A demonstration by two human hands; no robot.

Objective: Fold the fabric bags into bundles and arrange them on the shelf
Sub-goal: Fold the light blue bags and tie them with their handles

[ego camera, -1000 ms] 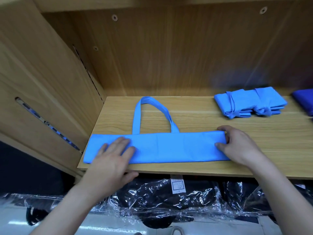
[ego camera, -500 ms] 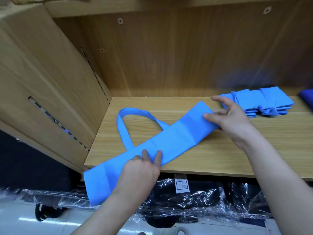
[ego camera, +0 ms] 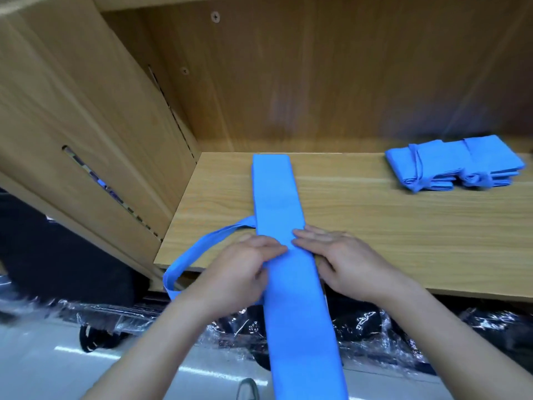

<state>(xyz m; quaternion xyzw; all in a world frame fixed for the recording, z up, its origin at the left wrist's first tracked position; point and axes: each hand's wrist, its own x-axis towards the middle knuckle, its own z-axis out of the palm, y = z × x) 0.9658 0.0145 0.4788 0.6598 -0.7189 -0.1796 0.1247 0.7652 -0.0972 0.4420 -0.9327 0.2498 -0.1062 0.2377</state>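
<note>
1 folded bag (ego camera: 274, 197) under fingertips (ego camera: 301, 234), L hand (ego camera: 239, 272) gripping edge, R hand (ego camera: 346, 264) flat

Bright, even light, soft shadows. Motion blur smears the brown wooden back panel (ego camera: 346, 82) and the crinkled clear plastic wrapping (ego camera: 129, 319), which glints white. The long folded light-blue fabric bag (ego camera: 277, 197) softens toward the bottom edge; wide-angle distortion bends the margins.

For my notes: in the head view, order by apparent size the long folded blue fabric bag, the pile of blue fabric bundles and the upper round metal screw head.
Long folded blue fabric bag (nearest, so enlarged)
Pile of blue fabric bundles
Upper round metal screw head
</note>
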